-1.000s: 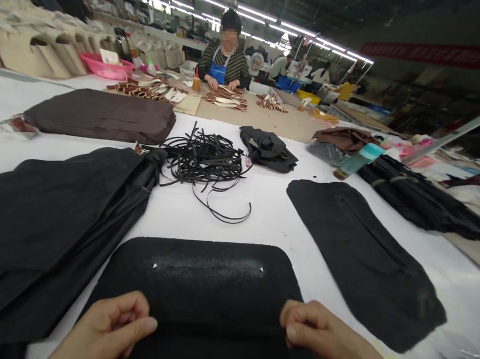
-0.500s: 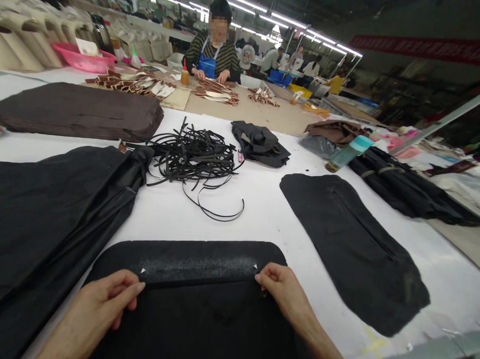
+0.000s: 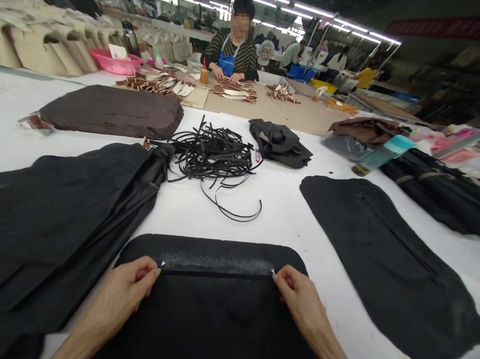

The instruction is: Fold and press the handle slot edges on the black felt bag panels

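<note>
A black sheet of leather-like material (image 3: 215, 319) lies close in front of me, its top edge pinched at the left corner by my left hand (image 3: 134, 284) and at the right corner by my right hand (image 3: 298, 297). Both thumbs press against the fingers. Beneath that edge is another black panel (image 3: 219, 247) with rounded corners. A shiny band runs across it, just beyond the held edge. Small white triangular marks show at both fingertips. I cannot tell whether the edge touches the panel all along.
Black pieces lie on the left (image 3: 59, 217) and right (image 3: 393, 264). Beyond are a tangle of black strips (image 3: 213, 153), a dark brown stack (image 3: 109, 112), a folded black bundle (image 3: 280, 144) and a bottle (image 3: 383, 156). Across the table, a person in a blue apron (image 3: 226, 65) handles brown strips.
My left hand has moved up to the left white mark, and the held edge now lies straighter along the shiny band. The view has swung left.
</note>
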